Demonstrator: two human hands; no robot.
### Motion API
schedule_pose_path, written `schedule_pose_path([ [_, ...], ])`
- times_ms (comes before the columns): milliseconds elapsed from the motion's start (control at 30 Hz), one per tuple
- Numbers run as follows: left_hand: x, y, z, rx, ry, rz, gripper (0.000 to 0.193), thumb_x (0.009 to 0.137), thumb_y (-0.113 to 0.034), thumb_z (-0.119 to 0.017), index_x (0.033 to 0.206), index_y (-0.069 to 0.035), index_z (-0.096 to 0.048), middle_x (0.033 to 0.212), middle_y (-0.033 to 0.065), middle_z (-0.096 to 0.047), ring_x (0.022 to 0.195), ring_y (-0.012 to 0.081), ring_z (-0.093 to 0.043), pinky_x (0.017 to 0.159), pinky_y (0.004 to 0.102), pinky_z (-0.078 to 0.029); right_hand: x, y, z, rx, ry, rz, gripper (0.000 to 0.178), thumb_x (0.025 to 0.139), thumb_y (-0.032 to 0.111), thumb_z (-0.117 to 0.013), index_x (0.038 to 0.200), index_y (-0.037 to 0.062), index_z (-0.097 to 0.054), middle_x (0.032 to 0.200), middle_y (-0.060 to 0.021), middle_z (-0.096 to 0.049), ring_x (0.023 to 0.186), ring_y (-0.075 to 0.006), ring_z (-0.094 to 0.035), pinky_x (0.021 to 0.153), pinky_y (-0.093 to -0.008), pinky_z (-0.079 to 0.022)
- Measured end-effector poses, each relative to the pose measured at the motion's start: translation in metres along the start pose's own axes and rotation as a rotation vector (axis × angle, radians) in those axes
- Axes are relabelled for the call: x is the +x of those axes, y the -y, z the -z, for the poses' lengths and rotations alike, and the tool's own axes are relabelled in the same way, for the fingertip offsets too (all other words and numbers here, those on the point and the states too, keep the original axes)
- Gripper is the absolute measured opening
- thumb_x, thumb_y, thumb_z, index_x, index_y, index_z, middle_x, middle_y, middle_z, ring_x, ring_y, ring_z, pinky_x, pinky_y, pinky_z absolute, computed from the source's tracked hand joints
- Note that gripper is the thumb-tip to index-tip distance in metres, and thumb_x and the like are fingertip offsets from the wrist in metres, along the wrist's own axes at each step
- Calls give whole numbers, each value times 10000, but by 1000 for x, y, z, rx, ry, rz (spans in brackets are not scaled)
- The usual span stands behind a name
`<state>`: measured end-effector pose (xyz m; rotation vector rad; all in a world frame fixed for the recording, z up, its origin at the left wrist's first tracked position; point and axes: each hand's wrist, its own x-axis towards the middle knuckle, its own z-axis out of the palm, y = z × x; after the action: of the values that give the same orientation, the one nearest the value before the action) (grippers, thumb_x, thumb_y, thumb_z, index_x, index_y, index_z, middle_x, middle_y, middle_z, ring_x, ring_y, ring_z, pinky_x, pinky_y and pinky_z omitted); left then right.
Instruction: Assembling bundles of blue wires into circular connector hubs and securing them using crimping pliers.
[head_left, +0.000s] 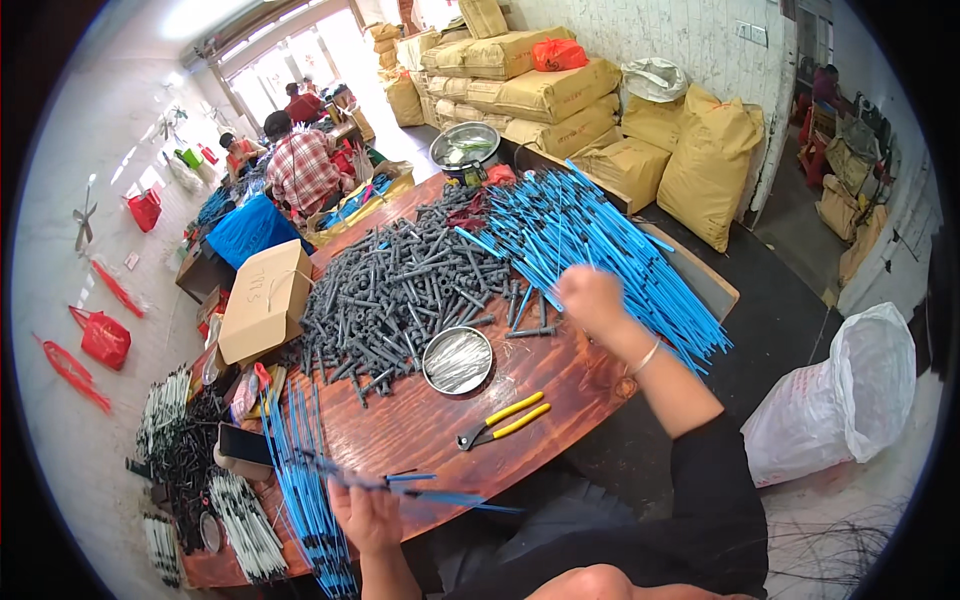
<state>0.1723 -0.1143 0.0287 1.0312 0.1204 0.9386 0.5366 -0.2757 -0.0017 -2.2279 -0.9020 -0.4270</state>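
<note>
A few blue sticks with dark ends (pixel 462 498) are in the left hand (pixel 368 518), above the bench's (pixel 560 390) near edge; they are blurred and overlap, so their exact number cannot be told. The left grip is closed around them. The right hand (pixel 592 302) is raised beside the other blue pile; its fingers are curled and blurred, and whether its grip is clamped on anything cannot be told.

Blue sticks lie in two further groups: one large fan (pixel 640 270) by the right hand and one narrower bundle (pixel 297 450) beside the left hand, each too dense to count. Between the hands are one pair of yellow-handled pliers (pixel 502 421) and one round metal dish (pixel 458 361) of thin silvery pieces. Behind the dish spreads one heap of grey plugs (pixel 400 285), far past counting. Left of the heap stands one cardboard box (pixel 265 305); nearer, one phone (pixel 245 445) and three clusters of whitish sticks (pixel 245 525).

Beyond the bench, one red plastic bag (pixel 559 55) tops the stacked yellow sacks. One white sack (pixel 835 400) stands at right, and two red bags (pixel 103 338) hang on the left wall.
</note>
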Motion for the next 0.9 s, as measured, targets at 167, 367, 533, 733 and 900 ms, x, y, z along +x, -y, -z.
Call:
schedule_pose_path([
  [167,-17,-16,27,-124,82,136,112,907,-74,-520,999,-57,-459,600,12,-425,439,93,-386,431,240,-379,16,-135,7,-717,25,-285,101,720,149,-612,695,53,-629,765,-180,-621,727,-344,-618,618,-441,-505],
  [367,-18,-14,16,39,-227,71,147,908,-98,-526,1027,-30,-473,584,37,-469,455,171,-478,465,304,-438,10,-120,6,-520,-2,-320,97,780,138,-594,740,52,-576,758,-159,-623,717,-333,-622,618,-426,-498],
  [533,1,-11,24,-39,-36,175,153,948,-127,-451,1082,-64,-491,752,66,-591,586,179,-568,546,317,-475,-3,-74,12,-148,-258,-65,131,813,127,-585,758,34,-511,698,-157,-597,641,-323,-602,545,-433,-457],
  [733,40,26,-15,341,-272,174,175,901,-95,-532,1069,-52,-504,818,80,-604,708,180,-617,685,330,-531,-65,26,20,349,19,166,113,772,55,-606,704,25,-521,649,-138,-557,550,-303,-552,504,-373,-433],
  [900,45,42,-12,495,-160,153,163,896,-88,-529,1046,-38,-489,846,76,-599,722,166,-619,693,302,-525,-125,74,14,599,275,431,78,740,62,-635,721,34,-565,669,-116,-561,595,-261,-588,545,-370,-462],
])
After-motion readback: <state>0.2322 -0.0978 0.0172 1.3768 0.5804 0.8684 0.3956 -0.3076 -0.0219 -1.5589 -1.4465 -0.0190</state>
